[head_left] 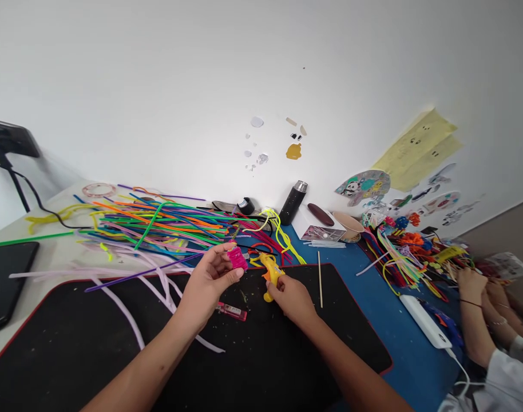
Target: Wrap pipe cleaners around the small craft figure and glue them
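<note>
Between the thumb and fingers of my left hand is a small bright pink piece that looks fuzzy, like coiled pipe cleaner. My right hand grips a yellow glue gun with an orange trigger, its nozzle end pointing up and away from me. A short gap separates the glue gun from the pink piece. Below my left hand, a pink-red tool with a label lies on the black mat. To the right of the glue gun lies a thin wooden stick.
Many coloured pipe cleaners are heaped at the back left. A black flask and a white tissue box stand by the wall. A white power strip lies at right, near another person's hands. A dark tablet lies left.
</note>
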`<state>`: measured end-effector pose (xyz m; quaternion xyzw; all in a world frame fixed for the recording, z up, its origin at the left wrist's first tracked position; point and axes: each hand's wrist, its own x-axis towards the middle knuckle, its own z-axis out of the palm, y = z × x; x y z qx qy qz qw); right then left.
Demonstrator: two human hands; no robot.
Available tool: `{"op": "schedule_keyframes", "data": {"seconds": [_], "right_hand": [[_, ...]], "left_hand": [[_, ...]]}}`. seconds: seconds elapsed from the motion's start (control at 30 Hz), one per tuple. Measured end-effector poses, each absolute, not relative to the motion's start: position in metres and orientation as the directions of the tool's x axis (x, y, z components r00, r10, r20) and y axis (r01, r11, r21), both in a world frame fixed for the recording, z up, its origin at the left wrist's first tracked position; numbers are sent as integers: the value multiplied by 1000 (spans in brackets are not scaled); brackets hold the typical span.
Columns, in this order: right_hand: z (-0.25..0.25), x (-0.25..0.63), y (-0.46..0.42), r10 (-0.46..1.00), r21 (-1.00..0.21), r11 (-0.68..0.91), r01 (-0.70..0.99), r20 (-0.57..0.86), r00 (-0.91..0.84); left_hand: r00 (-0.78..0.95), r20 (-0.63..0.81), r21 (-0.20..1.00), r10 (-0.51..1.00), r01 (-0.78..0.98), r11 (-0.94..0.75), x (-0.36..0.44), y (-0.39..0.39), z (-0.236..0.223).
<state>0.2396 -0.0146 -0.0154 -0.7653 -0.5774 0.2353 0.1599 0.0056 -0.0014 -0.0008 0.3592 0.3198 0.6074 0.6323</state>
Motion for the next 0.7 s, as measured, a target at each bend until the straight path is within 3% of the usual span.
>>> {"op": "schedule_keyframes", "data": {"seconds": [0.17, 0.33, 0.53, 0.7], "right_hand": [[-21, 246, -20, 948, -739, -317, 595, -245, 202], [-22, 242, -25, 926, -893, -376, 247, -348, 148], [-16, 231, -27, 919, -918, -370, -144, -384, 88], [-14, 217, -26, 921, -874, -382, -298, -388, -44]], "left_hand": [[55, 40, 837, 998, -548, -3, 5, -1, 0], [60, 35, 839, 998, -544, 3, 5, -1, 0], [62, -3, 794, 998, -607, 40, 5, -1, 2], [66, -41, 750, 997, -657, 74, 2, 1, 2]]}}
